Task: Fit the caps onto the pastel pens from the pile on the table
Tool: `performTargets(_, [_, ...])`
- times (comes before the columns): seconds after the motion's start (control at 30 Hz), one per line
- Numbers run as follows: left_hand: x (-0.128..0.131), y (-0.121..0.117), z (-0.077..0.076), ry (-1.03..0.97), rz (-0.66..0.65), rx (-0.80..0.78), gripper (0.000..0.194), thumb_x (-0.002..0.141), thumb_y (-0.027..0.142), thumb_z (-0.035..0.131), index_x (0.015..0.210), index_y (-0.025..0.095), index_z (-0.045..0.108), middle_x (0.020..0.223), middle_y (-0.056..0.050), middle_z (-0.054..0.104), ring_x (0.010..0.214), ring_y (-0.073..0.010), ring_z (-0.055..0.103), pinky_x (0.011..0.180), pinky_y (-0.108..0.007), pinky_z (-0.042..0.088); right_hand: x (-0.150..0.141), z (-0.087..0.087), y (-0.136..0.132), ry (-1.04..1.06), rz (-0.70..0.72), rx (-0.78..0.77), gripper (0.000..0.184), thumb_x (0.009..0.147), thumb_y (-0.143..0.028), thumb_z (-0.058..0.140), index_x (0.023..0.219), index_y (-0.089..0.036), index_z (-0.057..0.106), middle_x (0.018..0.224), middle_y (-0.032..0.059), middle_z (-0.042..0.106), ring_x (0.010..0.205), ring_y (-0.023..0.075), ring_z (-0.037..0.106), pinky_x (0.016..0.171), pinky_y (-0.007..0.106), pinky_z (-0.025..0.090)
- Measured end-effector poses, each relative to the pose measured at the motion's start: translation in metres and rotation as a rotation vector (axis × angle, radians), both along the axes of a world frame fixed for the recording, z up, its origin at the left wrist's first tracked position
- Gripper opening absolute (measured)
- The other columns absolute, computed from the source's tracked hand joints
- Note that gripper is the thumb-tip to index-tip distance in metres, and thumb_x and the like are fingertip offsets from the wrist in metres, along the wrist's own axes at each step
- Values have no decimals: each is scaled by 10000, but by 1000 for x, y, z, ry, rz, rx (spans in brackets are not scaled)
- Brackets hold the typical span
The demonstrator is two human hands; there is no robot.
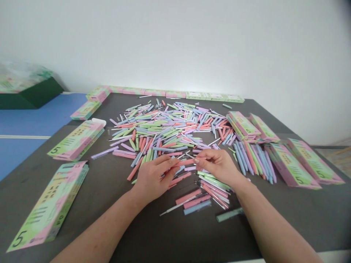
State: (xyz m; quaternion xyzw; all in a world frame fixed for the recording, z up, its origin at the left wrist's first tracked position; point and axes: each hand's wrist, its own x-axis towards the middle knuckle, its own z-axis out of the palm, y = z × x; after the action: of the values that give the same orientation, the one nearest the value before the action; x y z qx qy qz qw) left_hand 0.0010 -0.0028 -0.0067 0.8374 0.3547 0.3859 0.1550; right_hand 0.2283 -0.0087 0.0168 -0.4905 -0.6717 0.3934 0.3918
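Note:
A coral pen spans the space between my hands, above the heap of pen parts. My left hand pinches its left end with thumb and fingers. At its right end, my right hand closes thumb and fingertips on it. Around and beyond them spreads a pile of pastel pen parts in green, blue, purple and coral, with thin white refills among them. Nearer to me lie a few coral and blue barrels and a white refill. A dull green barrel rests by my right forearm.
Pastel cartons stand at left and right, and a row of boxes lines the table's far edge against the wall. Several assembled-looking pens lie side by side at right. A dark green bin sits on a blue surface.

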Motion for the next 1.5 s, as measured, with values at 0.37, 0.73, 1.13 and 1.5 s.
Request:
performTargets(0.37, [1, 0, 2, 26, 4, -4, 185, 883, 217, 594, 1022, 158, 700, 980, -79, 714, 851, -152, 677, 728, -243, 533, 4, 5, -2, 9, 59, 26, 304, 755, -265, 721, 1034, -171, 648, 874, 49, 701, 724, 154, 645, 627, 246, 500])
performTargets(0.73, [2, 2, -2, 16, 9, 42, 179, 868, 209, 616, 1015, 157, 705, 965, -80, 716, 835, -152, 680, 710, -236, 532, 1, 1, 0, -116, 48, -10, 366, 879, -410, 574, 646, -142, 661, 576, 20, 632, 530, 107, 524, 507, 227, 370])
performTargets(1.13, [1, 2, -1, 23, 7, 7, 182, 876, 217, 605, 1019, 165, 706, 965, -76, 713, 846, -155, 679, 713, -236, 530, 5, 5, -2, -53, 46, 78, 175, 783, -281, 690, 923, -175, 687, 866, 53, 704, 755, 164, 644, 655, 259, 483])
performTargets(1.5, [2, 2, 1, 62, 13, 96, 174, 871, 217, 611, 1000, 159, 714, 904, -65, 701, 755, -139, 661, 635, -226, 518, -1, 1, 1, -173, 62, -70, 456, 912, -436, 508, 567, -149, 585, 502, 10, 589, 469, 90, 483, 480, 220, 342])
